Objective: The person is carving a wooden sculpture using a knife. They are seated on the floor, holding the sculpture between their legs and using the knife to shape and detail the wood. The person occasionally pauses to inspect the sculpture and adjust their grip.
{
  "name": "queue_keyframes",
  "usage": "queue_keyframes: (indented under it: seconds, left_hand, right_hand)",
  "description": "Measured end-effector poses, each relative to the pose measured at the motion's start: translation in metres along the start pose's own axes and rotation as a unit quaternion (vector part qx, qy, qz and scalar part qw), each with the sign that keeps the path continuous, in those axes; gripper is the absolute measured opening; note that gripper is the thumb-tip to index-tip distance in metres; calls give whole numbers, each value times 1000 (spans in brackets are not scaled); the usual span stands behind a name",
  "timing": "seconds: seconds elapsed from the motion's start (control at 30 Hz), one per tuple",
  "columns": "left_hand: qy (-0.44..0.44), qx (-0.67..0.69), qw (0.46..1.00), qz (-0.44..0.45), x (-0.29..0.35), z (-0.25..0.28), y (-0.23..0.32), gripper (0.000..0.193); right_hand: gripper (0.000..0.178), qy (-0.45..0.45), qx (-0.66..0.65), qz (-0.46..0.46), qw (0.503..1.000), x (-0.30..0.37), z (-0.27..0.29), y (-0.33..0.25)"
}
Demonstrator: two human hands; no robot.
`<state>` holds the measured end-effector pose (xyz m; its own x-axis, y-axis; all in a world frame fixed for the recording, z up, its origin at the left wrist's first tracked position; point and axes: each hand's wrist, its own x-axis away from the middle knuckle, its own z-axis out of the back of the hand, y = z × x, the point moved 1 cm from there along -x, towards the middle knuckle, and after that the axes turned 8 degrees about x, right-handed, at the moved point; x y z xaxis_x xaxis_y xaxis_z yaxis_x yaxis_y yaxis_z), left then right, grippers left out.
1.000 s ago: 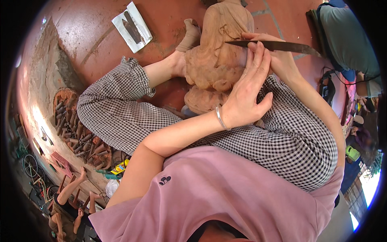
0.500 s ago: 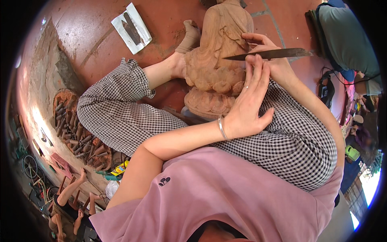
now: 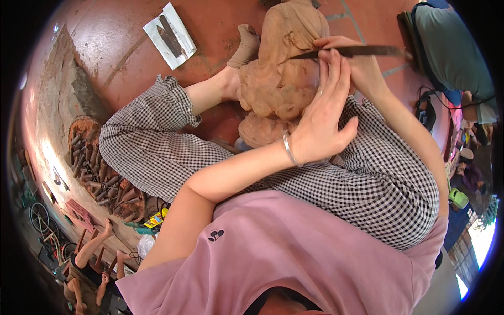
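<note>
A carved brown wooden statue (image 3: pixel 286 79) of a robed seated figure on a petalled base lies between my legs, its top cut off by the frame's upper edge. My right hand (image 3: pixel 362 65), beyond the left one, is closed around a long, flat, dark pointed tool (image 3: pixel 362 51). The tool's tip rests at, or just over, the robe folds. My left hand (image 3: pixel 328 118), with a silver bangle at the wrist, reaches across the petalled base. Its fingers are stretched out, fingertips against the tool's near edge, thumb spread away.
Two dark blades lie on a white sheet (image 3: pixel 169 39) on the red tiled floor. A round basket of many handled tools (image 3: pixel 113 184) stands left, beside a yellow packet (image 3: pixel 156 218). Another person's limbs (image 3: pixel 89 257) show lower left; someone in grey (image 3: pixel 446 50) sits upper right.
Both hands and the tool have moved a little farther from me, up along the statue. The statue's base has shifted slightly the same way. My left fingers still touch the tool.
</note>
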<state>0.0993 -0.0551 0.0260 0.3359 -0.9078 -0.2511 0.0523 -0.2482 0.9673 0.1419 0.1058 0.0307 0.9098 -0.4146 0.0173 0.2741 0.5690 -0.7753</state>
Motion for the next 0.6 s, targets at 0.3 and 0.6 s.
queue_keyframes:
  seconds: [0.3,0.6]
  left_hand:
    - [-3,26,1000,4,7,1,13,94]
    - [21,22,999,-30,0,6,3,92]
  right_hand:
    - [25,-26,29,-10,999,5,3,-5]
    - [23,-49,127,-93,986,3,7,-15]
